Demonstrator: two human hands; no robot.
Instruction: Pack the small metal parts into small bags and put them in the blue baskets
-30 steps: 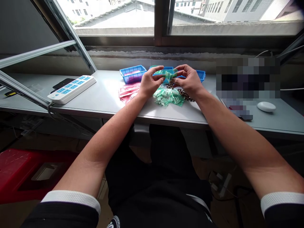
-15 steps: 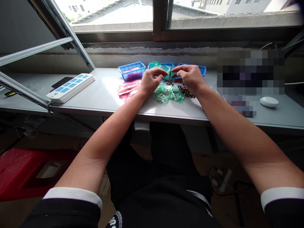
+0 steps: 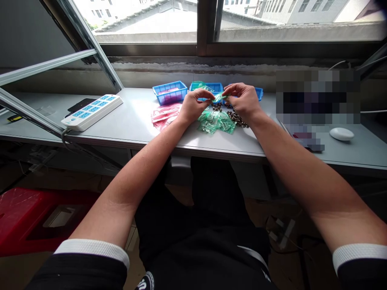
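Between my two hands, above the table, is a small green plastic bag [image 3: 219, 98]. My left hand [image 3: 196, 105] pinches its left side, thumb and forefinger closed. The right edge is pinched by my right hand [image 3: 243, 100]. Under them lies a pile of green plastic bags [image 3: 216, 121]. Small dark brown metallic pieces [image 3: 237, 118] are heaped beside that pile, partly behind my right hand. Pink plastic bags [image 3: 165, 114] lie left of my left hand. Whether anything is inside the held bag is too small to tell.
Behind my hands stand a blue basket [image 3: 170, 94] with pink bags, a middle blue basket [image 3: 208, 85] with green bags, and a right blue basket [image 3: 259, 93], mostly hidden. A white power strip [image 3: 92, 112] lies left, a white mouse [image 3: 341, 134] right. A red stool [image 3: 21, 219] stands below.
The green bag between my hands has gone from hanging upright to a flatter, narrower shape. Both hands stay nearly in place, and the view has tilted slightly.
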